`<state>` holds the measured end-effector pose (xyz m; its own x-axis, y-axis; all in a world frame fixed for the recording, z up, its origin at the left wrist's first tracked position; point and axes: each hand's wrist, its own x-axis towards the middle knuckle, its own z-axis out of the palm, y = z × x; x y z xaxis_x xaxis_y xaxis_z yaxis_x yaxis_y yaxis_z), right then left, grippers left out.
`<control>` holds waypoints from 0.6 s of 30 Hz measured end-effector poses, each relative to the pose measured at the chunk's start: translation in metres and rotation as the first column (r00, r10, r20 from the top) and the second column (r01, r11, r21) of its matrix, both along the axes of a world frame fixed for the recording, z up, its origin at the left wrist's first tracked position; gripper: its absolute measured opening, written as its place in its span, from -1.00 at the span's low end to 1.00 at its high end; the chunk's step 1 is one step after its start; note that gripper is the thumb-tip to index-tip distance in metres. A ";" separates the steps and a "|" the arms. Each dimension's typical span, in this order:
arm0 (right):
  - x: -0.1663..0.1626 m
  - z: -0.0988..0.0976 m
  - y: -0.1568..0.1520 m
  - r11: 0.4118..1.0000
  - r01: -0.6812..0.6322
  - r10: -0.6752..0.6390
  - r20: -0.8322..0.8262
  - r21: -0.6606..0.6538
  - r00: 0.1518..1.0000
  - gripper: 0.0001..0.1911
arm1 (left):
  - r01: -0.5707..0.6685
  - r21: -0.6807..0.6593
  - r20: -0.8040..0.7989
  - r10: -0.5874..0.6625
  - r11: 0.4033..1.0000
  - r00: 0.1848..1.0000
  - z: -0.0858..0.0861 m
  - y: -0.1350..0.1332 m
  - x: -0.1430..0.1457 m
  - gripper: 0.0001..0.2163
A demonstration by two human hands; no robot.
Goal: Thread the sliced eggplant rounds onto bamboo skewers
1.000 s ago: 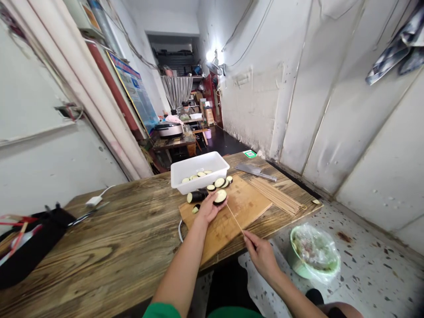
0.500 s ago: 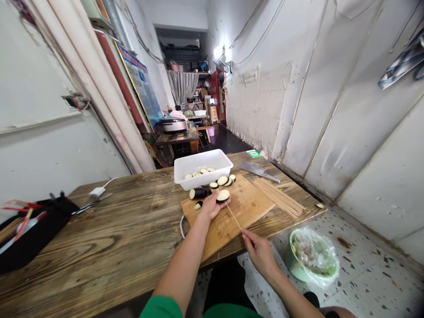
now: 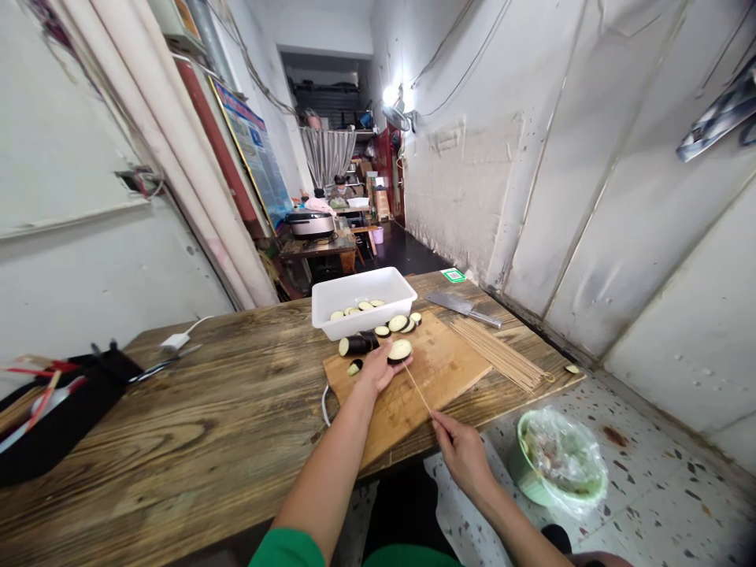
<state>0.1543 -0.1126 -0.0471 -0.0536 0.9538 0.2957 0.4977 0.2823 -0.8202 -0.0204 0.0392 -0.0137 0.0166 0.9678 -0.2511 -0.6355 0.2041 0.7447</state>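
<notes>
My left hand (image 3: 376, 368) rests on the wooden cutting board (image 3: 437, 370) and pinches a round eggplant slice (image 3: 400, 350). My right hand (image 3: 461, 449) is closed on the near end of a thin bamboo skewer (image 3: 418, 390), whose tip meets the slice. A piece of whole eggplant (image 3: 353, 345) and more slices (image 3: 398, 323) lie on the board just beyond my left hand. A white plastic tub (image 3: 363, 299) with several slices in it stands at the board's far edge.
A cleaver (image 3: 464, 308) and a bundle of skewers (image 3: 501, 354) lie right of the board on the wooden table (image 3: 194, 425). A green bin (image 3: 558, 461) lined with a bag stands on the floor at right. A black bag (image 3: 59, 409) and a white plug (image 3: 173, 341) lie at the left.
The view has shifted slightly. Both hands keep their grip, with the skewer still at the slice.
</notes>
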 end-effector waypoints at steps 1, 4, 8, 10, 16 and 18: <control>0.000 0.000 0.000 1.000 0.001 -0.001 0.004 0.002 1.000 -0.61 | 0.002 0.001 -0.001 -0.002 1.000 1.000 0.000 0.000 0.000 -0.87; -0.001 -0.002 0.001 1.000 0.005 -0.005 0.011 0.001 1.000 -0.61 | 0.015 0.011 -0.006 -0.015 1.000 1.000 0.001 -0.001 0.001 -0.86; -0.004 -0.001 0.001 1.000 0.022 -0.022 0.008 -0.013 1.000 -0.61 | 0.026 0.027 -0.028 -0.026 0.999 0.999 -0.001 0.000 0.000 -0.85; -0.005 0.000 0.001 0.999 0.026 -0.026 -0.002 -0.021 1.000 -0.60 | 0.032 0.037 -0.040 -0.031 0.999 0.999 -0.001 -0.001 0.000 -0.85; -0.010 0.001 0.003 0.999 0.031 -0.033 -0.060 -0.035 0.998 -0.60 | 0.047 0.039 -0.077 -0.043 0.998 0.996 0.001 -0.003 0.001 -0.91; -0.012 0.000 0.004 0.999 0.034 -0.037 -0.082 -0.036 0.996 -0.60 | 0.035 0.028 -0.081 -0.032 0.999 0.996 0.001 -0.003 0.001 -0.92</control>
